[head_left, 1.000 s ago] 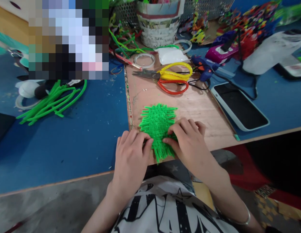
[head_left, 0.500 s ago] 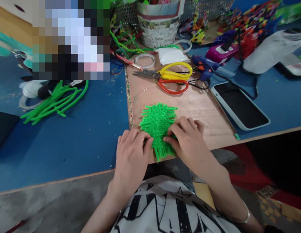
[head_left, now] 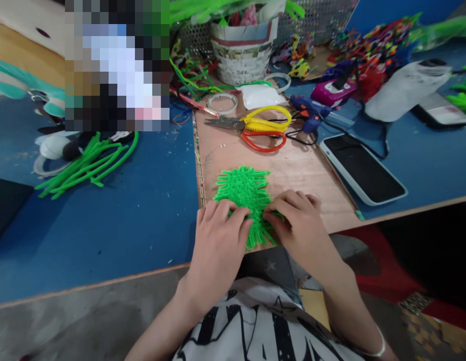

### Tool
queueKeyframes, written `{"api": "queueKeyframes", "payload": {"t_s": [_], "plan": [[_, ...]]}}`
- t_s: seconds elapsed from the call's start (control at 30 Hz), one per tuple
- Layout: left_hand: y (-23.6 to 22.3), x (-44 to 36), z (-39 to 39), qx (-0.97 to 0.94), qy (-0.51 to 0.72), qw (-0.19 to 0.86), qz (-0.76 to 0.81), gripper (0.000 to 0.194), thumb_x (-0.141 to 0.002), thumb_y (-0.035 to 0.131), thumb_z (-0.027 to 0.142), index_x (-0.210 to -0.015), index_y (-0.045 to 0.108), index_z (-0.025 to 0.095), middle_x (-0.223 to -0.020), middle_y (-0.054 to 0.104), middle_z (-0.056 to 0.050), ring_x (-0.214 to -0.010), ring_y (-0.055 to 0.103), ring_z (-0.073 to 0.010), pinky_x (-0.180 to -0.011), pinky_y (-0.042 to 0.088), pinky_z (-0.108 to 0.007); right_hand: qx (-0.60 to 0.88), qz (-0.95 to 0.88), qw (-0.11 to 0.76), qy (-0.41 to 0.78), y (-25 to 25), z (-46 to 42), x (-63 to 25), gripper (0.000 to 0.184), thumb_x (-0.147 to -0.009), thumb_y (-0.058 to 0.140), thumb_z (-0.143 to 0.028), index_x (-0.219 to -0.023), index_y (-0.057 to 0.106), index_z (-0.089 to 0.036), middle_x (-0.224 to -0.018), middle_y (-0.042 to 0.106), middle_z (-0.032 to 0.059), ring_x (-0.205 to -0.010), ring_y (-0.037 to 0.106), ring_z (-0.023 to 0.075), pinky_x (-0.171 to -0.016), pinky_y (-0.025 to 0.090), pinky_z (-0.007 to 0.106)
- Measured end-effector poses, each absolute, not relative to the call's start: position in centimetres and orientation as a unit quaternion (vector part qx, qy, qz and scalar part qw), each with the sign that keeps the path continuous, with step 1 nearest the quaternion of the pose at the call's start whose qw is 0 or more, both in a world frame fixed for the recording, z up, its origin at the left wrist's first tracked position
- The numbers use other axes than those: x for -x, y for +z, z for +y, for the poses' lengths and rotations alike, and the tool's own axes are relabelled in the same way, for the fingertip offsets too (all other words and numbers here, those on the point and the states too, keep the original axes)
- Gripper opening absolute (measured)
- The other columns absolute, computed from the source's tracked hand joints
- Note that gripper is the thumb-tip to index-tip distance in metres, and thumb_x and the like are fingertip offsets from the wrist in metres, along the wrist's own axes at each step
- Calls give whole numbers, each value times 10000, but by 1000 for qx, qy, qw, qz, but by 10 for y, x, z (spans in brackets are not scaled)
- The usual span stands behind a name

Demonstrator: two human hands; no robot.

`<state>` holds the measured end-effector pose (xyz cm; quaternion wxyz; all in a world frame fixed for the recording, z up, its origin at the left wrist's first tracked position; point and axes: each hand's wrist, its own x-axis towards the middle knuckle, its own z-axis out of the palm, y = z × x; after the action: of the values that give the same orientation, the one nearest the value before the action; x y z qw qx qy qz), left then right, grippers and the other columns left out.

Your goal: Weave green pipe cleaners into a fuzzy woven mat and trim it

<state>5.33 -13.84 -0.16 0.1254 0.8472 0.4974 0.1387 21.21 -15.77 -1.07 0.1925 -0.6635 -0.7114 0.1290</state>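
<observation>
A woven mat of bright green pipe cleaners lies on a brown board near the table's front edge, loose ends sticking out all round. My left hand reaches over its lower left part, thumb and index finger pinched on the weave. At the lower right edge, my right hand is closed with thumb and fingertips on the pipe cleaner ends. The fingers cover part of the mat's lower half. Beyond the mat lie scissors with one yellow and one red handle, blades pointing left.
Loose green pipe cleaners lie on the blue table at left. A phone rests at right, near a blue glue gun. Behind the scissors are a tape roll, a white packet and a woven basket.
My left hand has moved right, further over the mat's lower part. My right hand has shifted slightly right and down along the edge. The whole view has tilted a little.
</observation>
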Motion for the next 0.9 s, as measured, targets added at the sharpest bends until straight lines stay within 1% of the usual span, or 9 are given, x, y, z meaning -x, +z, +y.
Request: {"api": "queueKeyframes", "payload": {"t_s": [0.2,0.37,0.5,0.63,0.7,0.8,0.9], "plan": [[-6,-63,-136,-842,131,124,509,163,-899,460,238,-862,612,193,-890,570,-48,-860,484,-226,-732,381,-378,663,-708,207,125,-13,-156,-211,112,-822,526,-154,-765,619,-178,-871,618,35,-840,546,196,-755,293,357],[-7,-65,-136,-834,131,142,517,171,-897,447,181,-801,588,174,-855,567,-49,-833,472,-216,-763,396,-384,670,-704,209,108,-14,-157,-209,114,-818,530,-157,-741,612,-172,-880,626,40,-810,546,194,-744,289,355],[-8,-68,-135,-828,118,155,526,162,-898,437,170,-801,566,164,-849,550,-52,-831,475,-219,-774,402,-396,678,-696,215,95,-15,-157,-207,111,-819,527,-167,-730,593,-166,-873,629,43,-811,542,200,-752,288,358],[-7,-70,-137,-827,105,143,533,174,-902,417,157,-791,551,167,-851,542,-51,-835,472,-223,-769,394,-398,684,-688,223,97,-16,-157,-206,127,-823,513,-168,-710,569,-173,-860,630,38,-805,535,200,-752,284,360],[-6,-69,-138,-828,103,137,533,173,-904,417,166,-786,544,172,-844,543,-47,-829,472,-223,-754,386,-393,683,-686,228,105,-15,-158,-207,104,-820,522,-167,-726,564,-177,-863,627,34,-799,528,198,-752,284,358],[-5,-67,-140,-819,125,126,546,87,-893,472,227,-856,535,180,-863,553,-40,-854,483,-229,-743,376,-388,676,-685,245,117,-15,-159,-209,36,-809,541,-154,-789,559,-179,-860,619,27,-787,518,189,-747,294,347],[-5,-64,-141,-810,138,116,558,97,-878,509,270,-933,525,192,-904,559,-40,-897,487,-237,-755,372,-394,660,-697,257,112,-15,-159,-210,100,-811,522,-119,-838,588,-189,-873,603,30,-820,509,193,-746,295,343]]}}
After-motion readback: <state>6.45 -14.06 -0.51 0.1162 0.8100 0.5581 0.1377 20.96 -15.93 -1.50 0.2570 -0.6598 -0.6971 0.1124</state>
